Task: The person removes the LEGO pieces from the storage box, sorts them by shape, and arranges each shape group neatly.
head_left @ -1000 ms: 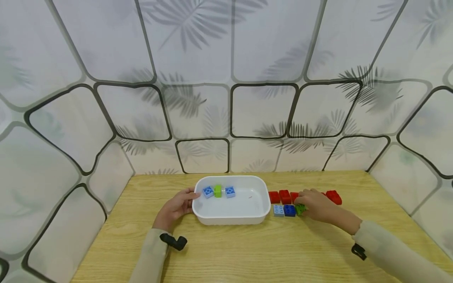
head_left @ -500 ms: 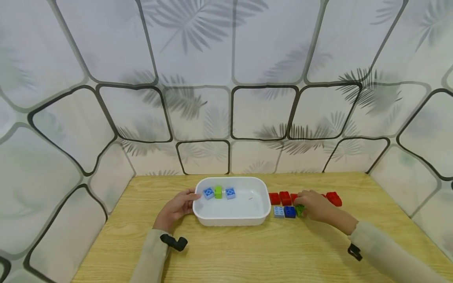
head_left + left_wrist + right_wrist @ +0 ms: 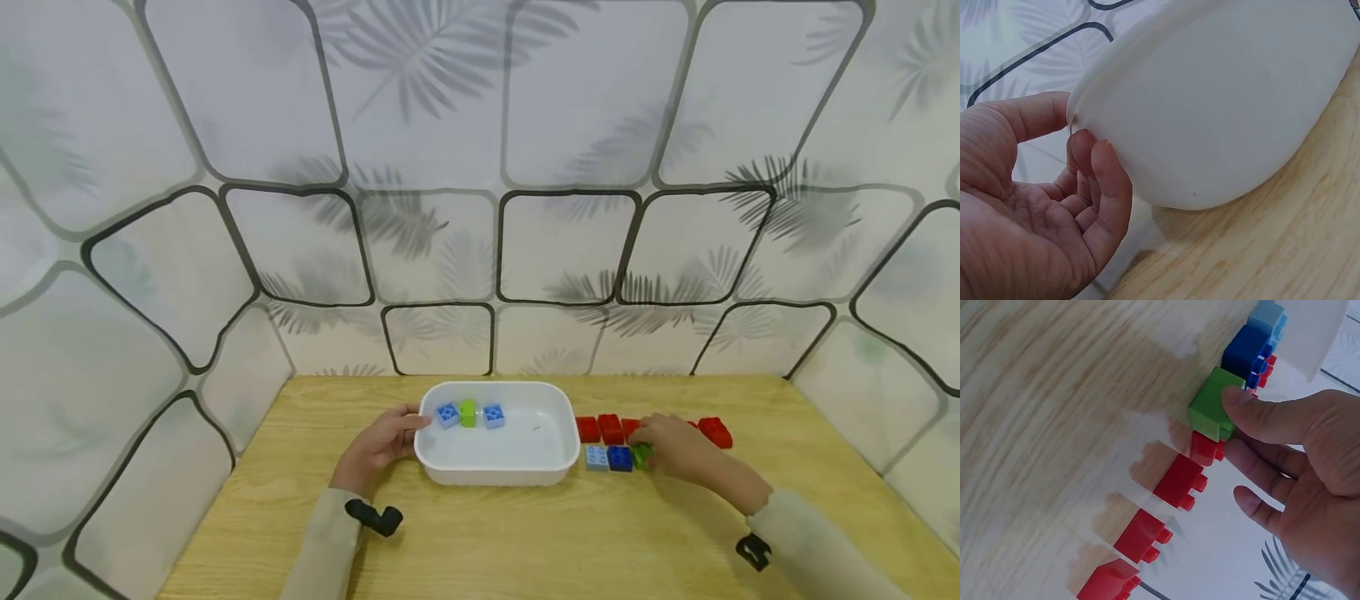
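A white plastic tub (image 3: pixel 497 477) stands on the table, and my left hand (image 3: pixel 382 446) holds its left end. In the left wrist view the thumb is at the rim and the curled fingers (image 3: pixel 1113 187) are against the outer wall. Right of the tub, my right hand (image 3: pixel 677 450) pinches a green toy brick (image 3: pixel 1213 403) between thumb and fingers. That brick sits beside a dark blue brick (image 3: pixel 620 458), which adjoins a light blue brick (image 3: pixel 597 457). Behind them runs a row of red bricks (image 3: pixel 611 429), partly hidden by the right hand.
Inside the tub lie two light blue bricks (image 3: pixel 493 416) with a lime green brick (image 3: pixel 468 413) between them. At the row's right end is another red brick (image 3: pixel 716 432). A patterned wall covering (image 3: pixel 442 250) rises behind the wooden table (image 3: pixel 480 542).
The head view has shifted a little, so everything sits slightly lower and further right. Both hands keep their hold, and the bricks show no clear movement.
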A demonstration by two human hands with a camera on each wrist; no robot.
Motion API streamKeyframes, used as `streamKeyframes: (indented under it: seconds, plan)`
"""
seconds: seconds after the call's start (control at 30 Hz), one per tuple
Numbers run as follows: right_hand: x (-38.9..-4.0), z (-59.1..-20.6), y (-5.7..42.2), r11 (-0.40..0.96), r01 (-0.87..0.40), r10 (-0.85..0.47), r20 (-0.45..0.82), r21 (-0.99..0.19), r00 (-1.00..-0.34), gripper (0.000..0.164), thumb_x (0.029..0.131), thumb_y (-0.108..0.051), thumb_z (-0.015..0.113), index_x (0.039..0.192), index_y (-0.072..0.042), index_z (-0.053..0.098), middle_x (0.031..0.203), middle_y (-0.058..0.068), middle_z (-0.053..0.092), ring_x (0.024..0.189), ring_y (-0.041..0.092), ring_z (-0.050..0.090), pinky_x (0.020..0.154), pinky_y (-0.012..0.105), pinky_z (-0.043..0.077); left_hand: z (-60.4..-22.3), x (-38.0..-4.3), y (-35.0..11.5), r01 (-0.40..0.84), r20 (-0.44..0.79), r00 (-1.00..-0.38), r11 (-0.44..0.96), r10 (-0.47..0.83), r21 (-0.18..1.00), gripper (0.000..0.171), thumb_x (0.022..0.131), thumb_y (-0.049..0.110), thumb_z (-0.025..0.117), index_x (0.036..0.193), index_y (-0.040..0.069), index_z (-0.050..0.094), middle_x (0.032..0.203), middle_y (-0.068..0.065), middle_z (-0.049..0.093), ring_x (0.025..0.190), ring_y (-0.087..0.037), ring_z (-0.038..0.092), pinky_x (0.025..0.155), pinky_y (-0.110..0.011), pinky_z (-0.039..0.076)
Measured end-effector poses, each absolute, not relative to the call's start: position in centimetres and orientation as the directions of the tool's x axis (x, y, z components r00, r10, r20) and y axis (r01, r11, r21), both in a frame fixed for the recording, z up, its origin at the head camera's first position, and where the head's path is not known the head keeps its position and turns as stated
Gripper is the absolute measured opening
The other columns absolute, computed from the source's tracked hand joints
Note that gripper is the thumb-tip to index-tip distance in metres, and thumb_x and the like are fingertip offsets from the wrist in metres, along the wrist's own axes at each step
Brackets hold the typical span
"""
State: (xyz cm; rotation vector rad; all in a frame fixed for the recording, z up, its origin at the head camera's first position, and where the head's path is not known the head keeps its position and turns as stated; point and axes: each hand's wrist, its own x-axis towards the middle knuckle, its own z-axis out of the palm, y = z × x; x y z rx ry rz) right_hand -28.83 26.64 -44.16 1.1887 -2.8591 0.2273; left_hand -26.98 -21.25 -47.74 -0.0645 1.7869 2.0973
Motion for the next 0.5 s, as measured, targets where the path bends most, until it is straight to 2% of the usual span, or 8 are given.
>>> streamKeyframes:
  seconds: [0.2, 0.4, 0.5]
  plan:
    - [-28.6, -44.2, 26.7, 0.723, -0.676, -0.676, 0.055, -0.141, -0.735, 0.028, 0.072, 0.000, 0.087, 0.098, -0.009, 0.079, 0.095, 0.002, 0.072, 0.088, 0.025, 0.067, 0.077, 0.046, 0.057, -47.9, -27.1, -21.1, -0.319, -0.282, -0.925, -0.115, 0.255, 0.941, 0.022, 0.102, 0.011, 0.057, 0.122, 0.003, 0.052, 0.097, 0.001, 0.070, 0.076, -0.007, 0.066, 0.068, -0.023, 0.056]
    - [-28.8, -43.6, 26.4, 0.719, -0.668, -0.673, 0.048, -0.193, -0.738, 0.027, 0.074, 0.001, 0.084, 0.099, -0.008, 0.079, 0.094, 0.001, 0.073, 0.086, 0.023, 0.069, 0.073, 0.040, 0.059, -47.7, -27.2, -21.0, -0.328, -0.298, -0.926, -0.100, 0.233, 0.939, 0.027, 0.101, 0.013, 0.060, 0.125, 0.002, 0.052, 0.095, 0.001, 0.071, 0.077, -0.007, 0.066, 0.068, -0.023, 0.056]
    - [-28.7, -42.9, 26.3, 0.734, -0.642, -0.653, 0.031, -0.221, -0.757, 0.027, 0.076, -0.002, 0.084, 0.102, -0.008, 0.078, 0.093, 0.002, 0.071, 0.078, 0.017, 0.064, 0.068, 0.034, 0.056, -47.6, -27.3, -21.1, -0.334, -0.304, -0.924, -0.102, 0.231, 0.937, 0.029, 0.101, 0.014, 0.061, 0.126, 0.002, 0.052, 0.096, 0.001, 0.072, 0.078, -0.007, 0.067, 0.069, -0.023, 0.056]
